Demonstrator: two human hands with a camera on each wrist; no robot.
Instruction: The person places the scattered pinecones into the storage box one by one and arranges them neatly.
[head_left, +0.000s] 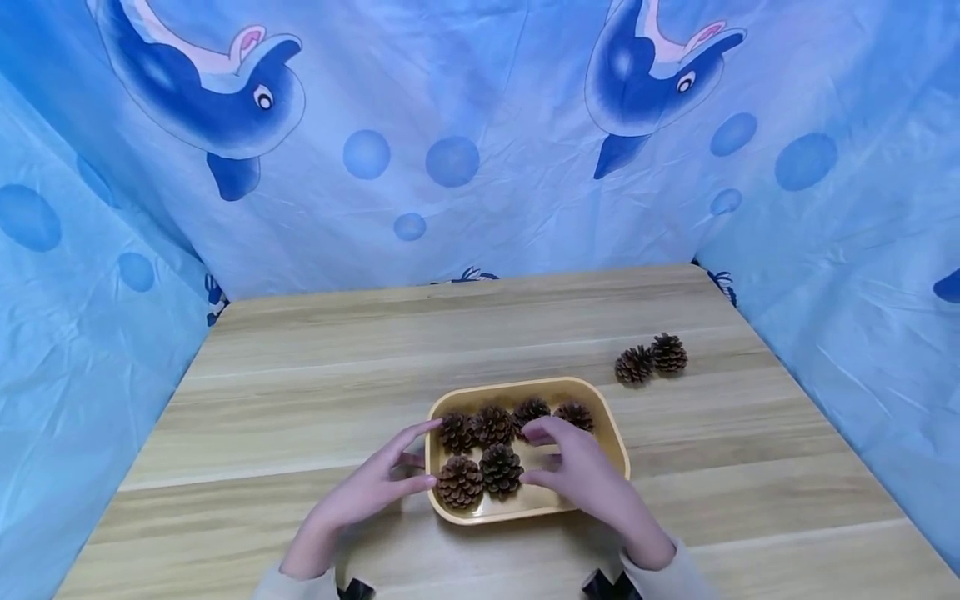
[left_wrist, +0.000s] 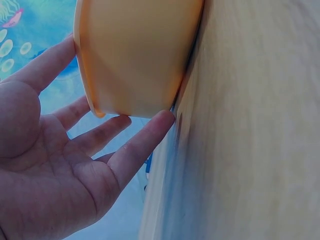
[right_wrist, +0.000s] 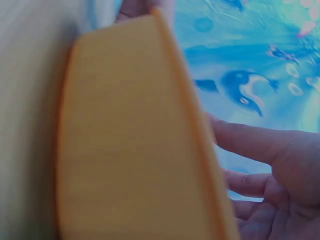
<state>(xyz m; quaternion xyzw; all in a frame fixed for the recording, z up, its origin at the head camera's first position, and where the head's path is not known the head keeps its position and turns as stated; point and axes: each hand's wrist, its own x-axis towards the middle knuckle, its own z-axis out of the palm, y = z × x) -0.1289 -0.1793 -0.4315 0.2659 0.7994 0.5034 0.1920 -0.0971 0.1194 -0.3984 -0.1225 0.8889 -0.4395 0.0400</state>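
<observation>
A yellow rectangular tray point(head_left: 527, 518) sits on the table with several brown pine cones point(head_left: 492, 426) in it, most of them along its far side. My left hand point(head_left: 378, 479) is at the tray's left end, fingers spread; in the left wrist view the fingertips point(left_wrist: 162, 120) meet the tray's outer wall point(left_wrist: 140, 60). Over the right part of the tray is my right hand point(head_left: 581, 467), its thumb and fingers apart with nothing between them. Its thumb tip lies close to a near-row pine cone point(head_left: 501, 468). The right wrist view shows the tray wall point(right_wrist: 125, 130) hiding the fingertips.
Two more pine cones point(head_left: 633, 365) lie side by side on the wooden table point(head_left: 300, 392), beyond the tray to the right. Blue dolphin-print cloth point(head_left: 495, 225) hangs behind the table and along both sides.
</observation>
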